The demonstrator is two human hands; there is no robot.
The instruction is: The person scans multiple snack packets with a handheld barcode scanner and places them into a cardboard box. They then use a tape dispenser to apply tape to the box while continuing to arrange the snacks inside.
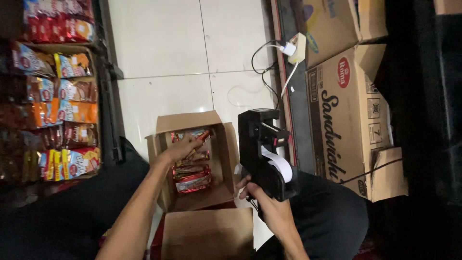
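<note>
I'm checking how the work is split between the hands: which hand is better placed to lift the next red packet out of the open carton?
Probably the left hand: it already reaches into the open carton, fingers on a red packet stack. The right hand grips the black label gun beside it.

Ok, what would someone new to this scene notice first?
The black price-label gun, gripped upright by the right hand at centre, its white label roll showing. Just left of it, the left hand reaches into an open cardboard box of red snack packets on the white tiled floor.
</note>
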